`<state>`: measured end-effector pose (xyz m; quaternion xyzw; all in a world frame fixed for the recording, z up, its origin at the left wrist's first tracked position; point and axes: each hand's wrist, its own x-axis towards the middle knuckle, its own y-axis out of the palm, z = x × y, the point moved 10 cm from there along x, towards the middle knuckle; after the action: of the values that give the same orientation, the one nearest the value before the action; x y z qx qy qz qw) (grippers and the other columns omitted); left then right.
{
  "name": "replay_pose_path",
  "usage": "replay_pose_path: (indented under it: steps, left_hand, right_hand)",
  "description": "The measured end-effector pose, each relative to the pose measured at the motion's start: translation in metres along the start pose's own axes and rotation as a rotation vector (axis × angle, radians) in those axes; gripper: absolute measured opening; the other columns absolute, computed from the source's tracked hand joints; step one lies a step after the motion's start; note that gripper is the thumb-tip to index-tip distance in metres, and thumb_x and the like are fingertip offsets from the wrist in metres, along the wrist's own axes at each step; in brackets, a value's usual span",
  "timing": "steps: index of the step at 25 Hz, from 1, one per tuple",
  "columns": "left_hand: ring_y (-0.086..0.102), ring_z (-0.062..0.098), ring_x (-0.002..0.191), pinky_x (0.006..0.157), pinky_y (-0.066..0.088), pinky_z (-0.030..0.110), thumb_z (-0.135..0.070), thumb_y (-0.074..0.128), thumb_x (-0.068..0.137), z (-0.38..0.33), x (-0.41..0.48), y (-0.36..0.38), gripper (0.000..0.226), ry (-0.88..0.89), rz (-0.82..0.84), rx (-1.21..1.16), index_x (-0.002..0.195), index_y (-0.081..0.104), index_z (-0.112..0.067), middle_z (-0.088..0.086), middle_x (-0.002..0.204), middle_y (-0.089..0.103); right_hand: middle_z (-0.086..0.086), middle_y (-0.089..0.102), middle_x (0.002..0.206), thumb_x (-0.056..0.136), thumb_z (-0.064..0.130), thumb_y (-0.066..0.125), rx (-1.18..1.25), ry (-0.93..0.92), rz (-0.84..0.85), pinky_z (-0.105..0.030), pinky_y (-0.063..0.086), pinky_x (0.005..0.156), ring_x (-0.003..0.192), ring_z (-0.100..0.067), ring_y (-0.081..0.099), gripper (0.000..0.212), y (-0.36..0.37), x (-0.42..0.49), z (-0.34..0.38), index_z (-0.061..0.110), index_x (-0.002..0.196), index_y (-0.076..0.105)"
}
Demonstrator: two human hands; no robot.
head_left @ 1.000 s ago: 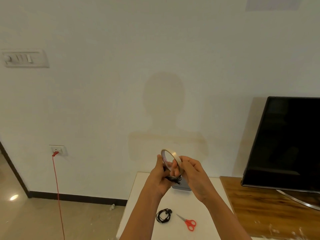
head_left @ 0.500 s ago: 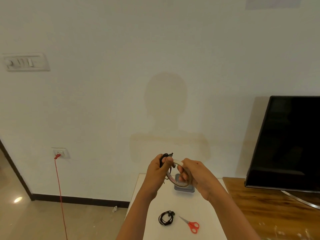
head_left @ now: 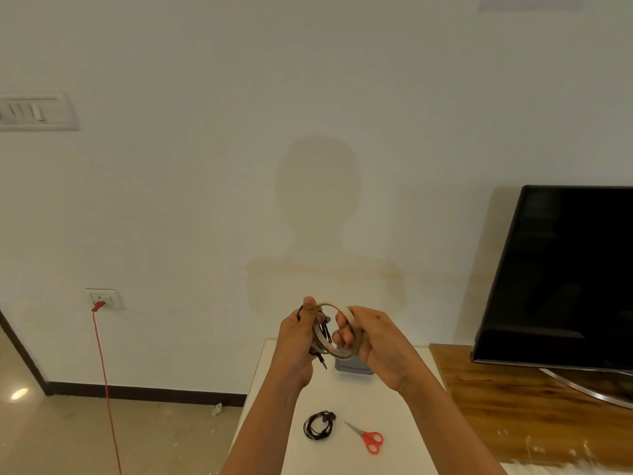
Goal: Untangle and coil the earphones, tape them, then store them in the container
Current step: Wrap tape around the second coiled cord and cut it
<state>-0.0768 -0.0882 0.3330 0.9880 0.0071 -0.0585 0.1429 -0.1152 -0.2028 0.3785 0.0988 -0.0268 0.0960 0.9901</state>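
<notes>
White wall is filling most of my feed, with a table [head_left: 274, 423] sitting low in it and a dark TV [head_left: 565, 269] standing off to the right.

Above the table, both hands are meeting. The left hand [head_left: 298, 337] is gripping the earphones [head_left: 323, 332], fingers curled round the black bundle and thumb pointing up. The right hand [head_left: 376, 341] is holding the roll [head_left: 346, 313], fingers hooked through its ring.

Compared with 1 second ago, the roll is no longer standing upright above the bundle. It is now tilting and lying right against the wires, and the bundle is sitting higher in the left hand's grip. I am reading that as the taping step getting under way (whether any tape is already sticking to the wires, I cannot tell from this far back). The bundle is looking coiled enough to bind.

Down on the table, 1 more coil [head_left: 318, 430] is lying just beside the scissors [head_left: 371, 440], both untouched. The container [head_left: 352, 366] is waiting farther back, partly hidden behind the hands, so storing is not yet happening. I am expecting the scissors to be needed soon for cutting the tape.
</notes>
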Motion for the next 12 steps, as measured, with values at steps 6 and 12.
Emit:
replay_pose_path:
  steps: [6, 12]
  left_hand:
    - [0.054, 0.018, 0.059, 0.061, 0.045, 0.031, -0.045, 0.05, 0.093, -0.007, -0.002, 0.003, 0.04, 0.009, -0.011, 0.018, 0.078, 0.058, -0.008, 0.005, 0.078, 0.069]
    - [0.049, 0.015, 0.056, 0.055, 0.04, 0.027, -0.044, 0.051, 0.093, -0.012, -0.003, 0.004, 0.038, 0.04, -0.002, 0.097, 0.088, 0.059, -0.007, 0.004, 0.081, 0.068]
  right_hand:
    - [-0.003, 0.04, 0.049, 0.095, 0.011, 0.034, 0.048, 0.097, -0.097, -0.038, 0.045, 0.074, 0.054, -0.017, 0.049, 0.04, -0.008, 0.005, -0.007, 0.009, 0.063, 0.057]
    - [-0.005, 0.035, 0.045, 0.09, 0.013, 0.038, 0.06, 0.176, -0.102, -0.04, 0.043, 0.078, 0.045, -0.015, 0.046, 0.044, -0.007, 0.004, -0.011, 0.011, 0.048, 0.05]
